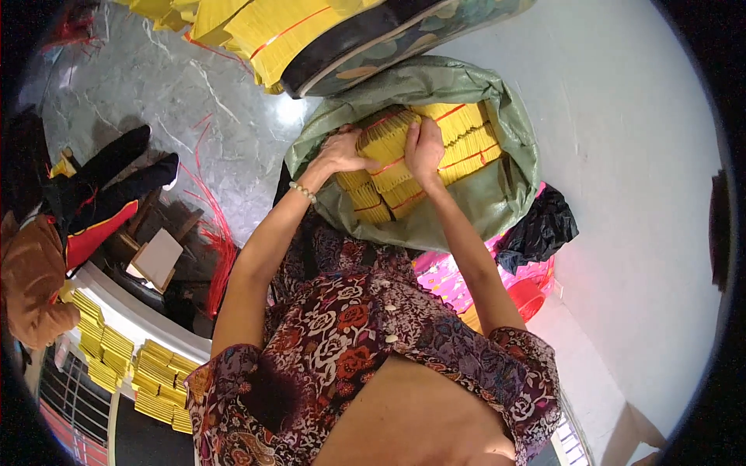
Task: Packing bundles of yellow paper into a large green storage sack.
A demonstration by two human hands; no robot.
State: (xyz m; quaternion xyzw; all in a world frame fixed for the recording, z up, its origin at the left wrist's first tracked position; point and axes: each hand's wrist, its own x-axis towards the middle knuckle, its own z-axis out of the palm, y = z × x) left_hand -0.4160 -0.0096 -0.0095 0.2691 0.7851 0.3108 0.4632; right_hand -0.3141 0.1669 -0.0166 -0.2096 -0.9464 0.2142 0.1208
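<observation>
A green woven sack stands with its mouth wide and its rim rolled outward. Inside it lie several bundles of yellow folded paper, tied with red string. Both my hands are on one upper bundle of yellow paper, which sits tilted over the others. My left hand, below a beaded bracelet, grips its left side, thumb across the front. Over its right end, my right hand is closed with the thumb on top. Whether the bundle touches those beneath it, I cannot tell.
Beyond the sack, more yellow paper is piled beside a dark, leaf-patterned cushioned edge. Loose red strings trail over grey marbled floor at left. A black plastic bag and red basket sit at right. Yellow stacks lie lower left.
</observation>
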